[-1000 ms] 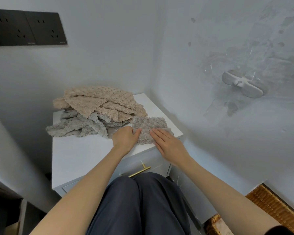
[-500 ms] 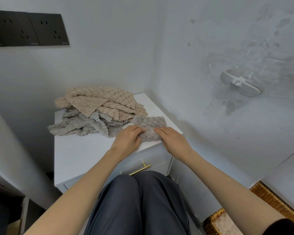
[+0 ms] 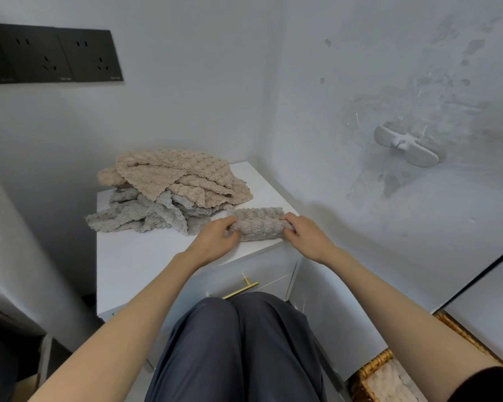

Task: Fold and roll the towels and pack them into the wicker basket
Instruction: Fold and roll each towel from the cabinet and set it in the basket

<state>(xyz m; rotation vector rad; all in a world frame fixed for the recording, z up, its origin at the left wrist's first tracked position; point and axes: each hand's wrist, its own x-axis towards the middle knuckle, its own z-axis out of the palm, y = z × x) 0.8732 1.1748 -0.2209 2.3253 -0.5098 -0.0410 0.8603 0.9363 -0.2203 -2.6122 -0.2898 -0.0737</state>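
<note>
Both ends of the towel roll [image 3: 259, 226], judged soft and light, suit gripping: left hand [image 3: 215, 242] and right hand [image 3: 308, 237] curl their fingers round them near the counter's [image 3: 140, 262] front right corner.

Wicker basket [image 3: 370, 368] mostly cut off btm-right.

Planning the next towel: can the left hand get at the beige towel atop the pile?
Probably yes: the beige towel lies uncovered atop the pile, just beyond the left hand, though that hand must first release the grey roll.
</note>
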